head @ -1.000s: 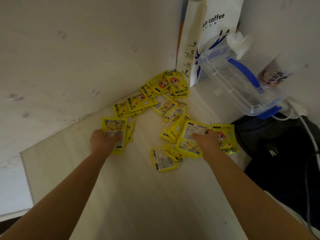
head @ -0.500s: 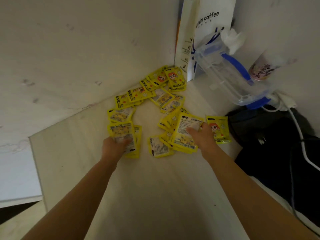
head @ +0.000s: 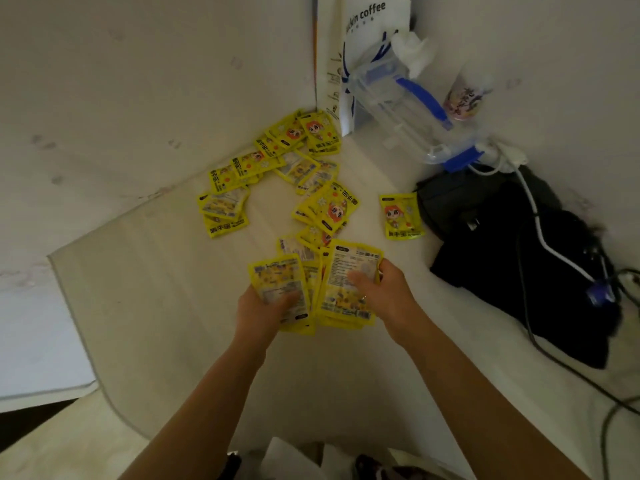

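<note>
**Trainee:** Fig. 1, head view. What is on your monitor, largest item first?

**Operator:** From my station I see one pale surface (head: 166, 306) running into a wall corner.
(a) One black bag (head: 512, 278) lies at its right edge, with one white cable (head: 540, 233) draped over it.
(b) One white paper carrier bag (head: 370, 46) stands in the corner. I can read "coffee"; the letters before it are cut off.
(c) One clear plastic box (head: 391, 105) with blue clasps leans against that bag. One cup (head: 465, 95) stands just right of the box, and I cannot read its printed label.

**Trainee:** And the work in hand?

**Operator:**
(d) The yellow sachets (head: 322, 209) lie scattered in an arc from the corner toward the hands. They overlap, so I cannot count them exactly, but there are well over a dozen. Face-up ones show a cartoon face with orange hair; the lettering is too blurred to read.
(e) Two hands sit side by side at the near end of the arc. The left hand (head: 258, 315) grips the left stack (head: 278, 277), thumb curled over its top sachet. The right hand (head: 389, 299) grips the right stack (head: 349, 271), thumb across the printed back. The stacks overlap at their inner edges.
(f) One lone sachet (head: 401, 216) lies face up just beside the black bag, beyond the right hand.
</note>
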A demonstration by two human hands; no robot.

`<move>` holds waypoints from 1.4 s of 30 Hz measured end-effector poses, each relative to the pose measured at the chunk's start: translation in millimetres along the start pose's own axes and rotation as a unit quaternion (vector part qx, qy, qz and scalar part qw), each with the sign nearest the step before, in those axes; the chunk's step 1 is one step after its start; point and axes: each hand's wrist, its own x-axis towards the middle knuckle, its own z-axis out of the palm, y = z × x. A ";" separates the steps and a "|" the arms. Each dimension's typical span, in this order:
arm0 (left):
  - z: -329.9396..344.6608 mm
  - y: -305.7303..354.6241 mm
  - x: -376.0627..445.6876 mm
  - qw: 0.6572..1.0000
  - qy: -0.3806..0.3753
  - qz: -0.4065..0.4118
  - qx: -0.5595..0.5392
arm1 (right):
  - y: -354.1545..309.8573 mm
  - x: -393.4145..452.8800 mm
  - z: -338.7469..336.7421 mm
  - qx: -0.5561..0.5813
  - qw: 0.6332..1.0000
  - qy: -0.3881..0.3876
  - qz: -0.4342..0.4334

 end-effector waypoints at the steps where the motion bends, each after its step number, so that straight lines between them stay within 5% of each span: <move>1: -0.4 -4.3 -7.3 1.000 -0.010 -0.005 -0.006 | 8.6 -7.7 0.1 0.005 1.000 0.007 0.009; 20: -98.0 -93.8 -122.5 0.976 -0.199 0.052 0.070 | 150.4 -207.9 65.1 0.172 0.968 0.173 0.061; 42: -63.3 -217.5 -353.4 0.881 -0.394 0.099 0.241 | 327.9 -486.7 27.7 0.265 0.877 0.398 0.058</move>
